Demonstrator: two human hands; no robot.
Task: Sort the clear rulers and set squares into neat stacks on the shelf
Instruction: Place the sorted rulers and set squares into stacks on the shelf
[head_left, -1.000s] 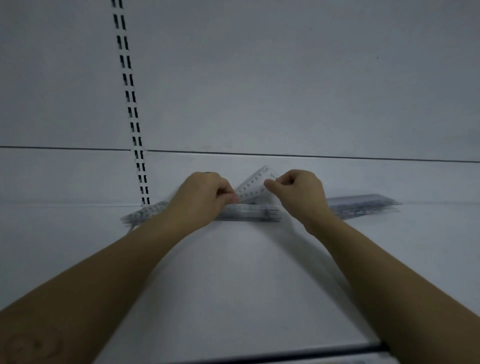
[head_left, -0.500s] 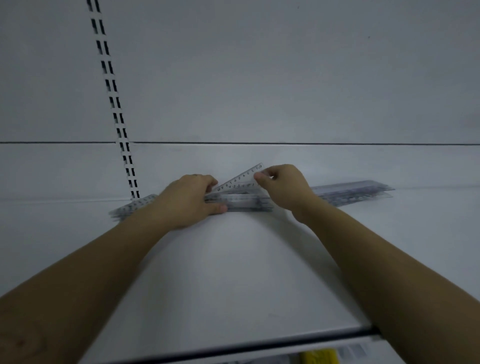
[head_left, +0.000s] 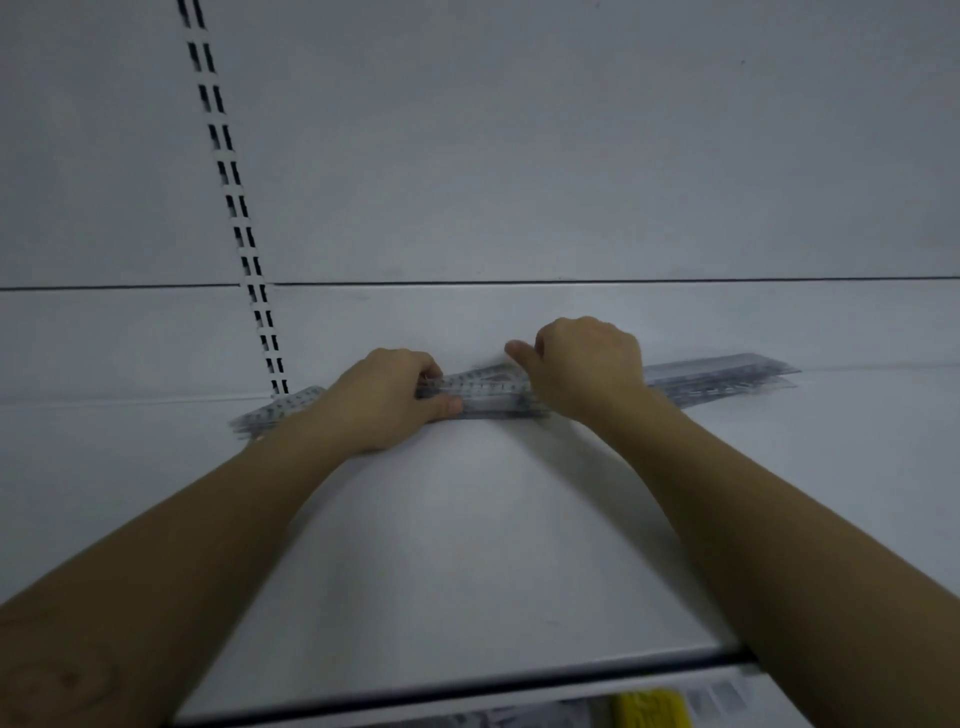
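A stack of clear rulers and set squares (head_left: 488, 397) lies at the back of the white shelf (head_left: 467, 545), against the rear wall. My left hand (head_left: 387, 400) grips its left part, thumb along the front edge. My right hand (head_left: 584, 366) has its fingers curled over the right part of the stack, where a clear piece lies nearly flat; the picture is blurred there. The stack's left end (head_left: 275, 410) pokes out past my left wrist. A second stack of clear rulers (head_left: 722, 374) lies flat to the right, behind my right wrist.
A slotted upright rail (head_left: 244, 244) runs down the back wall to the shelf behind the left stack end. The shelf's front edge has a dark strip (head_left: 467, 686); below it a yellow item (head_left: 652, 709) shows on a lower level.
The clear set square that stood tilted up between my hands has come down onto the stack. My right hand has moved over it.
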